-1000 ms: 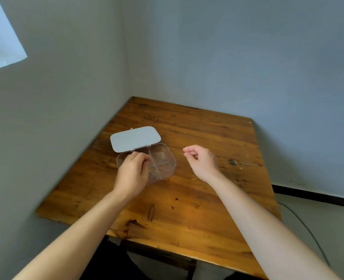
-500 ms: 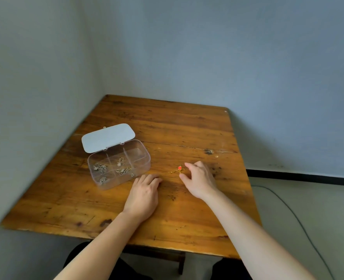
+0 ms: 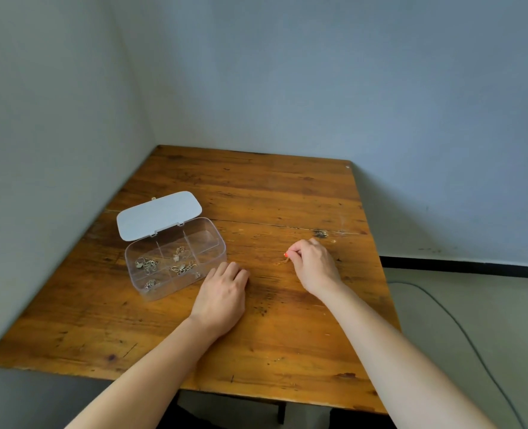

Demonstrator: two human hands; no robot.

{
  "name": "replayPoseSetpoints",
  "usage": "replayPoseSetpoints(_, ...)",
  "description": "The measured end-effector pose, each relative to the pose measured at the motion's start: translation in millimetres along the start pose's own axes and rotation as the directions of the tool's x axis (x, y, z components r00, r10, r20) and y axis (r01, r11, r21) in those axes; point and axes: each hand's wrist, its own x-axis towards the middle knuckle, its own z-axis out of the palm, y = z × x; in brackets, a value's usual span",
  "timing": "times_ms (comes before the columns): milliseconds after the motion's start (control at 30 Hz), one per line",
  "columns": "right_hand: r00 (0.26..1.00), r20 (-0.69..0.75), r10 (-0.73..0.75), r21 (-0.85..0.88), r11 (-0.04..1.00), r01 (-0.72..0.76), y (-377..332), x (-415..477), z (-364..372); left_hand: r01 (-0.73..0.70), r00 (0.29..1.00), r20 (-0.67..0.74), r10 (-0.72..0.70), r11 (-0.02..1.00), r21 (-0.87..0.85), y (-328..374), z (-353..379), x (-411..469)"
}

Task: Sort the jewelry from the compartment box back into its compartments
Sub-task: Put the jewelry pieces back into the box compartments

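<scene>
A clear plastic compartment box (image 3: pixel 213 264) stands open on the wooden table (image 3: pixel 256 196), its white lid (image 3: pixel 158 214) folded back. Several small metal jewelry pieces (image 3: pixel 146 264) lie in its compartments; the far right compartment looks bare. My left hand (image 3: pixel 222 297) rests flat on the table just right of the box, holding nothing. My right hand (image 3: pixel 313 264) is further right, fingertips pinched on a thin gold chain with a red bead (image 3: pixel 284 258) that trails onto the wood.
The table sits in a corner, with walls at its left and far edges. A dark knot (image 3: pixel 321 233) marks the wood beyond my right hand. A cable (image 3: pixel 461 329) runs over the floor on the right.
My left hand left the box and came down flat on the table. My right hand dropped to the table and pinched the chain with the red bead. The camera view shifted.
</scene>
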Motion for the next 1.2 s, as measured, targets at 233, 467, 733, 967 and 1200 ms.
replayPoseSetpoints(233,0.985,-0.14,0.099,0.121,0.989,-0.082,18,50,-27,-0.015,0.999,0.034,0.014,1.0,0.018,10,9,45)
replayPoseSetpoints(467,0.978,-0.161,0.132,0.196,0.976,-0.099,8,105,-30,0.021,1.0,0.01,-0.021,0.999,-0.034,11,19,54)
replayPoseSetpoints(733,0.979,-0.158,0.131,0.042,0.991,-0.126,21,112,0,0.024,0.999,-0.031,-0.027,0.997,-0.077,8,23,55)
replayPoseSetpoints(967,0.99,0.029,0.136,0.044,0.99,-0.137,17,86,-7,0.017,0.998,-0.056,-0.022,0.996,-0.083,7,24,52)
replayPoseSetpoints(1200,0.988,0.028,0.152,0.091,0.984,-0.154,-13,50,-10,0.02,0.994,-0.092,-0.068,0.896,-0.443,-2,-20,32)
